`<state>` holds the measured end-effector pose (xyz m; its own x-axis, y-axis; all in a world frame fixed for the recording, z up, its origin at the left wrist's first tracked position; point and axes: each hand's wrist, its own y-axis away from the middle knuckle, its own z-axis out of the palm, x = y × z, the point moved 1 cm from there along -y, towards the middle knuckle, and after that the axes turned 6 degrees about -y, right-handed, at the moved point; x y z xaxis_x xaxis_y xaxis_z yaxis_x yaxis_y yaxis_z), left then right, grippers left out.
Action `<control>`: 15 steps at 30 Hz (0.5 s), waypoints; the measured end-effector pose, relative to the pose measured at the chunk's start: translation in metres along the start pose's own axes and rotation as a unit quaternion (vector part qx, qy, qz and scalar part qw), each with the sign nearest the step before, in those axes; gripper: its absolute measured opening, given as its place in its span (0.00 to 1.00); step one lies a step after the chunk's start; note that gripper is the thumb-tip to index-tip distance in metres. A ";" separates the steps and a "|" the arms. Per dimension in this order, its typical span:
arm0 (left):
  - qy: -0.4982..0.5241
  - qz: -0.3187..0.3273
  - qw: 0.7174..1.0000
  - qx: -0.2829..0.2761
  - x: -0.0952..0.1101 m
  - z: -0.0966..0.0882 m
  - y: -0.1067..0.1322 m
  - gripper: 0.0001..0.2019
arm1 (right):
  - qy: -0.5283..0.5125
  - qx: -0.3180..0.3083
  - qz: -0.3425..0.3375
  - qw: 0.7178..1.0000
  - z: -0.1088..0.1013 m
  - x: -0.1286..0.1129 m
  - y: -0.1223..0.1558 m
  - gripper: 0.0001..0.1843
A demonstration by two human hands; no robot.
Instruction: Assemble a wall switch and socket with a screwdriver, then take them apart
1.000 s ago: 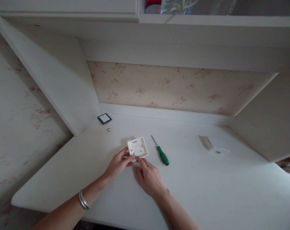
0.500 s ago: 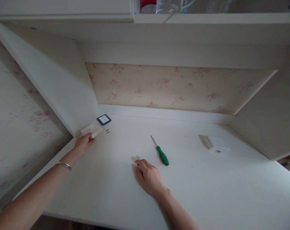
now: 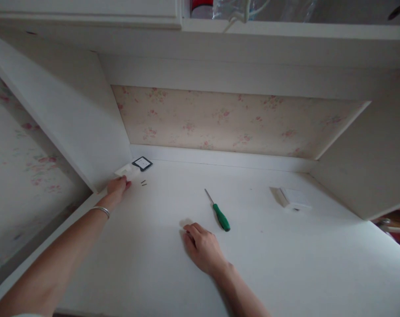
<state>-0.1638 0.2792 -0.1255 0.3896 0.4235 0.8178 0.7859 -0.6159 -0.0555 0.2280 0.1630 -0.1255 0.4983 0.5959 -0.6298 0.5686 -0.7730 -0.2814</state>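
Observation:
My left hand (image 3: 118, 186) reaches to the far left corner of the white tabletop, its fingers closed on the near edge of a flat white plastic piece (image 3: 125, 169). The piece lies low at the surface, and its corner partly covers a dark-rimmed square plate (image 3: 142, 163) with a white middle. Two small screws (image 3: 144, 182) lie just right of these fingers. My right hand (image 3: 203, 246) rests on the tabletop near the middle, fingers loosely curled, thumb apart, nothing seen in it. Beside it lies a green-handled screwdriver (image 3: 221, 216), its shaft pointing away to the back left.
A white box-like plastic part (image 3: 294, 198) sits on the tabletop (image 3: 173, 281) to the right. Side panels stand at the left and right. A cabinet shelf (image 3: 285, 28) overhangs the back, holding plastic bags and a red item. Flowered wallpaper (image 3: 226, 123) covers the wall.
My left hand has moved the white plastic piece back and right, against the dark-rimmed plate, now partly covering it. My right hand stays in place. The view has shifted slightly.

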 end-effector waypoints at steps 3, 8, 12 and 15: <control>-0.093 0.051 0.994 0.022 -0.001 0.000 0.016 0.14 | -0.003 0.000 -0.004 1.000 0.001 0.000 0.000 0.12; -0.209 0.222 0.950 -0.071 0.006 0.007 0.039 0.11 | 0.002 -0.004 -0.005 1.000 0.000 -0.001 -0.001 0.12; -0.260 0.308 0.906 -0.129 0.013 0.017 0.042 0.11 | -0.001 -0.009 -0.004 1.000 -0.003 -0.004 -0.001 0.12; -0.288 0.334 0.887 -0.137 0.017 0.024 0.034 0.13 | -0.001 -0.009 -0.008 1.000 -0.004 -0.004 -0.001 0.12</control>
<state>-0.1186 0.2814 -0.1270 0.9674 0.1230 0.2215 0.1708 -0.9623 -0.2116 0.2280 0.1620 -0.1199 0.4876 0.6076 -0.6270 0.5883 -0.7592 -0.2782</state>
